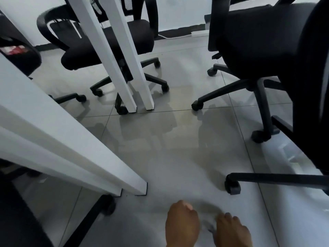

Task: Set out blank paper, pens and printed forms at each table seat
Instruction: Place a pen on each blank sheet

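Note:
No paper, pens or forms show in this view, which looks low along the floor under the tables. My left hand [181, 224] and my right hand [231, 230] reach down side by side at the bottom edge, backs up and close to the grey floor tiles [178, 157]. Both are blurred and their fingers point away, hidden under the knuckles. A small blurred dark grey thing [208, 227] lies between the two hands; what it is cannot be told, nor whether either hand holds it.
White table legs [138, 184] slant down just left of my hands, and another pair [142, 104] stands further off. Black wheeled office chairs surround the spot: one at right [263, 50], one behind the far legs [115, 43]. A white power strip [199, 33] lies by the wall.

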The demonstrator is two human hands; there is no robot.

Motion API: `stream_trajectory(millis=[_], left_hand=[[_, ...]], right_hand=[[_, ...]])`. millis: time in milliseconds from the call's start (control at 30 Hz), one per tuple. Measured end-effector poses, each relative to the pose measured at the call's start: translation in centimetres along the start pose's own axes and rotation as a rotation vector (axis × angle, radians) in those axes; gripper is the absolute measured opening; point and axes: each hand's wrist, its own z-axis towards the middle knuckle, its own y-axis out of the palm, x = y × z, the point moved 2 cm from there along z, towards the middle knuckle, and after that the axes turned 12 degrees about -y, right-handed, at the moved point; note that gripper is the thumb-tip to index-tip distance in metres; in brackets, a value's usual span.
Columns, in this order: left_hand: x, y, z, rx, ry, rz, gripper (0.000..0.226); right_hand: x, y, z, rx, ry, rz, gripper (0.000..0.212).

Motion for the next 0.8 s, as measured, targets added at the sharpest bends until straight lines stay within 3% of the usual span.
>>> stream_trajectory(millis=[167,533,733,800], left_hand=[[-1.1,0.1,-0.2,0.015,0.005,-0.020,0.018],[-2.0,0.8,-2.0,-0.031,0.009,0.069,0.025],[-1.2,-0.5,-4.1,-0.034,0.026,0.086,0.028],[-0.7,-1.6,-5.6,-0.027,0.034,0.092,0.031]], right_hand=[[-0.6,1.4,-0.8,-0.033,-0.020,-0.009,0.056],[0.8,1.9,-2.4,-0.001,-0.145,-0.061,0.032],[-0.7,-2.6,-4.4,0.037,-0.095,0.007,0.008],[-1.8,-5.2,-5.9,0.048,-0.074,0.037,0.011]])
